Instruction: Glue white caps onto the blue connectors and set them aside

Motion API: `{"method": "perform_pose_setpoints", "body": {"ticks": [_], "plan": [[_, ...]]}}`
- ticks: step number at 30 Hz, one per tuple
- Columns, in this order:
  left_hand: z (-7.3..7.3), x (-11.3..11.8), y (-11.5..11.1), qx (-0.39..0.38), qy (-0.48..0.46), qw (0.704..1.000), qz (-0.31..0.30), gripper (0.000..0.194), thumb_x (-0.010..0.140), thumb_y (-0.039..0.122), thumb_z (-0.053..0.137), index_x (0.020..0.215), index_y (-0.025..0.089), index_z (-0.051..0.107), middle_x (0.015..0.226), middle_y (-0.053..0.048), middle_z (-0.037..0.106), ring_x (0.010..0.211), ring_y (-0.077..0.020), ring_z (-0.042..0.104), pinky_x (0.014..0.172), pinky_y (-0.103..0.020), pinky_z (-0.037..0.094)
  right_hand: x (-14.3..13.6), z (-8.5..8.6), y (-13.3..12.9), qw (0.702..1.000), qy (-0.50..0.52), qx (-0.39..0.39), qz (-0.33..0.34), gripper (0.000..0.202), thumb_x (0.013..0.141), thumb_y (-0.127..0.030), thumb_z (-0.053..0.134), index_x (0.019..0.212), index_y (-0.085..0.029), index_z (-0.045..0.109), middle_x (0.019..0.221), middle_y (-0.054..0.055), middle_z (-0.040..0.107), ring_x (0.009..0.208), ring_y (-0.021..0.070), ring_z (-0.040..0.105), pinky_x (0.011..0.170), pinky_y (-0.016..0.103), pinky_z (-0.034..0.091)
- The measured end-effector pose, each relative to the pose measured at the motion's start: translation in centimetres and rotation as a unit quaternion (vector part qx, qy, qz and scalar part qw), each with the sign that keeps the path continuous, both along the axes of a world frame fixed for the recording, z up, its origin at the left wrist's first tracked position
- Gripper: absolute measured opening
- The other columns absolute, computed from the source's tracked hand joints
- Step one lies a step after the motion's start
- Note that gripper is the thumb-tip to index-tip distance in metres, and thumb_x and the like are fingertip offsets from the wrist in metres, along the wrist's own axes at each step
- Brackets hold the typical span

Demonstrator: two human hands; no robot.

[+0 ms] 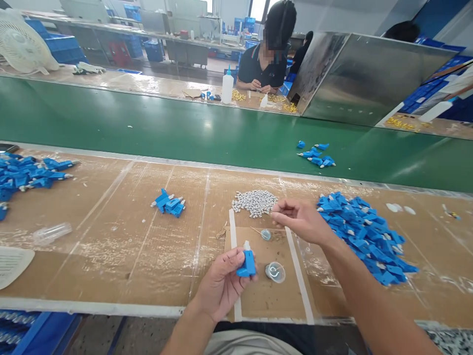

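My left hand [225, 278] grips a blue plastic part [247, 265] with a white tip pointing up, held over a cardboard mat. Beside the heap of small grey pieces [254, 203], my right hand [297, 219] hovers with fingers curled and thumb close to them; whether a small piece sits between them I cannot make out. A clear cup [275, 271] stands on the mat right of the held part. Behind it lies a small round dish [265, 234] with a thin stick. A large heap of blue parts [364, 236] spreads right of my right hand.
A few blue parts [169, 203] lie left of the mat, with a bigger pile [29, 172] farther left near a clear plastic tube [52, 233]. Beyond the table runs a green conveyor belt [166, 128] carrying several blue parts [318, 155]. A person [264, 64] sits across it.
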State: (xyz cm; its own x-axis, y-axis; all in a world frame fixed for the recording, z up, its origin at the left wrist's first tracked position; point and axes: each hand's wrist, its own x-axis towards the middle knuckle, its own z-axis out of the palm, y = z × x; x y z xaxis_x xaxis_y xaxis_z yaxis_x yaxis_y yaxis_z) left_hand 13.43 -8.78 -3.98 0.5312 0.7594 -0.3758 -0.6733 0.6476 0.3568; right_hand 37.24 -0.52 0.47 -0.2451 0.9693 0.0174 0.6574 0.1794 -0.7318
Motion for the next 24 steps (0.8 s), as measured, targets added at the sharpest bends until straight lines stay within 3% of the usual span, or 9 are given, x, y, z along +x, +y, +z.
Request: {"method": "perform_pose_setpoints", "body": {"ticks": [3,6,8,11,14,16,21,24], "plan": [[1.4,0.4,0.4,0.023,-0.014,1.000,-0.003,0.016,0.086,0.020,0.073,0.097,0.008,0.073,0.077,-0.004,0.065,0.071,-0.0125,0.066,0.068,-0.024,0.059,0.0,0.8,-2.2,0.976,0.201,-0.072,-0.031,0.017,0.086,-0.036,0.069,0.086,-0.019,0.066,0.069,0.002,0.070,0.060,0.0172,0.067,0.057,0.029,0.056],[2.4,0.6,0.7,0.038,-0.017,0.999,-0.017,0.019,0.085,0.021,0.075,0.097,0.007,0.073,0.076,-0.005,0.065,0.071,-0.0123,0.066,0.068,-0.023,0.059,0.3,0.7,-3.7,0.960,0.261,-0.079,-0.065,0.019,0.082,-0.036,0.073,0.083,-0.018,0.069,0.065,0.001,0.068,0.057,0.0164,0.065,0.053,0.028,0.053],[2.5,0.5,0.7,0.039,-0.006,0.999,-0.024,0.022,0.084,0.022,0.075,0.100,0.006,0.073,0.084,-0.007,0.068,0.074,-0.0126,0.067,0.068,-0.021,0.058,1.1,0.1,-4.0,0.969,0.222,-0.056,-0.095,0.020,0.083,-0.037,0.070,0.084,-0.018,0.070,0.064,0.001,0.067,0.057,0.0167,0.064,0.053,0.029,0.053],[1.9,0.0,0.7,0.040,0.022,0.999,-0.013,0.022,0.085,0.022,0.075,0.100,0.007,0.073,0.094,-0.009,0.071,0.077,-0.0129,0.068,0.068,-0.021,0.058,2.8,-1.3,-3.8,0.990,0.047,0.026,-0.133,0.020,0.087,-0.035,0.060,0.085,-0.018,0.071,0.068,0.003,0.069,0.060,0.0187,0.064,0.059,0.032,0.052],[1.0,-0.5,0.7,0.043,0.054,0.998,0.013,0.018,0.086,0.021,0.073,0.098,0.008,0.073,0.087,-0.008,0.072,0.074,-0.0124,0.068,0.069,-0.021,0.058,3.6,-2.9,-2.9,0.981,-0.083,0.100,-0.145,0.019,0.087,-0.029,0.056,0.083,-0.018,0.072,0.077,0.007,0.071,0.068,0.0217,0.064,0.068,0.036,0.051],[0.6,-0.6,0.8,0.040,0.064,0.997,0.024,0.016,0.087,0.021,0.073,0.097,0.008,0.073,0.087,-0.008,0.072,0.073,-0.0122,0.068,0.069,-0.021,0.059,3.4,-3.9,-1.9,0.980,-0.092,0.112,-0.137,0.017,0.086,-0.026,0.057,0.083,-0.019,0.072,0.080,0.008,0.071,0.072,0.0229,0.065,0.071,0.037,0.050],[-0.4,-0.9,0.9,0.031,0.067,0.997,0.037,0.014,0.088,0.019,0.072,0.097,0.010,0.074,0.092,-0.008,0.075,0.074,-0.0121,0.069,0.071,-0.021,0.060,2.8,-4.8,1.0,0.982,-0.097,0.119,-0.114,0.026,0.094,-0.025,0.050,0.109,-0.022,0.071,0.084,0.004,0.075,0.072,0.0203,0.068,0.067,0.031,0.050],[-0.8,-1.2,0.9,0.022,0.059,0.997,0.044,0.014,0.087,0.019,0.073,0.097,0.009,0.074,0.093,-0.008,0.074,0.075,-0.0120,0.069,0.071,-0.021,0.060,3.3,-4.3,2.5,0.982,-0.113,0.123,-0.090,0.022,0.090,-0.019,0.052,0.097,-0.020,0.073,0.082,0.005,0.075,0.074,0.0209,0.067,0.068,0.031,0.047]]}}
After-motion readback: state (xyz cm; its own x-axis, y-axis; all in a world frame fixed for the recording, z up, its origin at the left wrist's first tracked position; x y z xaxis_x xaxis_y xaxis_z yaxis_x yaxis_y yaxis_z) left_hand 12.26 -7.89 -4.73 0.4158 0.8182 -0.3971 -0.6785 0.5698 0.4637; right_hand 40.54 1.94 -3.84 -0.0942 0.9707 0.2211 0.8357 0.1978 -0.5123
